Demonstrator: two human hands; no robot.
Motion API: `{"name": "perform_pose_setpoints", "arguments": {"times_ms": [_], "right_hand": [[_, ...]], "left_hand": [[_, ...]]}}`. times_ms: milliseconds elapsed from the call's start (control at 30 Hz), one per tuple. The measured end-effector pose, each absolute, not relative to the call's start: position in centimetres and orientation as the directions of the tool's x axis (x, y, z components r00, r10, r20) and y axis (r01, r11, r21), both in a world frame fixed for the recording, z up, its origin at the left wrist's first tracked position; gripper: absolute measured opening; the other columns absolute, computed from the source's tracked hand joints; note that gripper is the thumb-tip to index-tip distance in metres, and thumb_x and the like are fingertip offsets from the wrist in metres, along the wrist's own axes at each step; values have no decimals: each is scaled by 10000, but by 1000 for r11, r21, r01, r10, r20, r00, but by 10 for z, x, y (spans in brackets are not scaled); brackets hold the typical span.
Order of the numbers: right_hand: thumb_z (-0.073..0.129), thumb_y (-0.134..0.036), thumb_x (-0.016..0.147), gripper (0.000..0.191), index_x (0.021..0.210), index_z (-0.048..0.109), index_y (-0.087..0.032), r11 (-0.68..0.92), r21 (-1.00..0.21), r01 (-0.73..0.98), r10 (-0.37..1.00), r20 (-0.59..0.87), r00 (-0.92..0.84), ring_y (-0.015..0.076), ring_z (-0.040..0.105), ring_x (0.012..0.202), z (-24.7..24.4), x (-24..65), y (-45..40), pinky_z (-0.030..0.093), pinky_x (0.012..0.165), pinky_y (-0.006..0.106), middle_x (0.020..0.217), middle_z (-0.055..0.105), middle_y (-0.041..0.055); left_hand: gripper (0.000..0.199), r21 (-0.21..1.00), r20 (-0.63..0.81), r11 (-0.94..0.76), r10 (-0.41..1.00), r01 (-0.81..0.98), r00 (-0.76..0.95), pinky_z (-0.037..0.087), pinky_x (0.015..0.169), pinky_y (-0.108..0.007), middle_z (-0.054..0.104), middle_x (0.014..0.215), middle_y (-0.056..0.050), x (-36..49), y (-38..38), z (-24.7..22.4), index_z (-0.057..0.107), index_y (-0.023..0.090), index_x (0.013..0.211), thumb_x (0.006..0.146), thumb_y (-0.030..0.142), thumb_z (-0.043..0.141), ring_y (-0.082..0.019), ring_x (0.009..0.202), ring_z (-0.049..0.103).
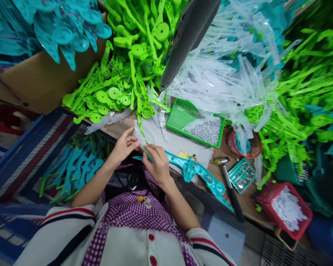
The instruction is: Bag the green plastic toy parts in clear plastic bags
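Right hand (157,162) pinches clear strip (137,130) between both hands | left hand (124,146) at its edge, grip unclear, presumably steadying | blue piece (190,168) beside right hand, green tray (180,113) beyond, likely for reach
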State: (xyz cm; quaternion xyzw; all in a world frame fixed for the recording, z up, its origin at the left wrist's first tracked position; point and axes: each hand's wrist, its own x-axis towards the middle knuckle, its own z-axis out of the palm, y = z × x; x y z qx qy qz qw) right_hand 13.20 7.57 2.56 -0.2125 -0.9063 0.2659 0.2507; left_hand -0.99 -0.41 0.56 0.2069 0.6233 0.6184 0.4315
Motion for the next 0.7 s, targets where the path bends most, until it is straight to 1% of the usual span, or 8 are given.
{"name": "perform_pose_setpoints", "arguments": {"times_ms": [100,167,233,267,400,500,600,700], "right_hand": [[472,-233,946,298,1176,662,-228,739,-605,297,528,246,-813,218,657,981,32,123,76,552,897,397,1080,708,103],[498,-293,947,350,1272,613,-232,720,-636,277,502,203,-841,233,631,1097,36,123,81,534,966,412,1197,675,114],[514,-355,945,424,1352,549,-241,693,-673,258,506,199,-839,238,581,1217,38,128,90,501,1033,425,1306,626,113],[506,-370,950,435,1365,534,-245,675,-686,271,538,206,-818,237,567,1245,38,132,95,487,1051,436,1327,616,112],[437,-367,980,351,1247,620,-230,616,-689,382,675,212,-706,232,627,1149,29,152,110,511,995,454,1204,688,110],[446,-361,977,324,1168,657,-206,625,-683,378,664,211,-717,221,648,1096,21,158,110,525,957,424,1146,713,105],[453,-349,975,314,1148,667,-199,630,-686,366,651,208,-730,215,652,1082,15,156,106,521,951,409,1129,721,104],[450,-347,973,313,1152,670,-214,621,-687,376,651,186,-736,222,654,1083,10,154,105,516,954,420,1128,723,102]], "left_hand": [[722,921,-329,109,731,-373,-598,563,603,-220,606,724,40,-13,6,3,480,189,1352,732,423,767,-113,650,634],[677,921,-333,94,697,-379,-635,557,580,-204,590,699,51,-20,12,2,510,190,1328,736,397,763,-103,623,621],[664,924,-337,104,673,-368,-658,564,579,-205,603,704,46,-28,17,1,529,183,1319,727,357,773,-102,619,625],[663,925,-342,116,671,-362,-659,569,581,-211,616,715,39,-31,18,1,538,178,1317,722,341,780,-105,621,629],[647,925,-356,164,685,-342,-635,574,580,-217,640,748,28,-39,20,0,563,181,1308,717,316,789,-103,619,632],[659,934,-342,158,658,-321,-671,569,585,-215,618,725,42,-41,22,-2,553,172,1317,715,306,785,-94,607,620],[649,945,-321,159,628,-287,-709,556,578,-212,607,715,42,-44,24,-6,553,155,1306,713,301,773,-94,603,612],[668,957,-287,170,660,-235,-694,548,595,-215,643,778,18,-48,24,-9,545,171,1309,700,319,776,-102,639,621]]}}
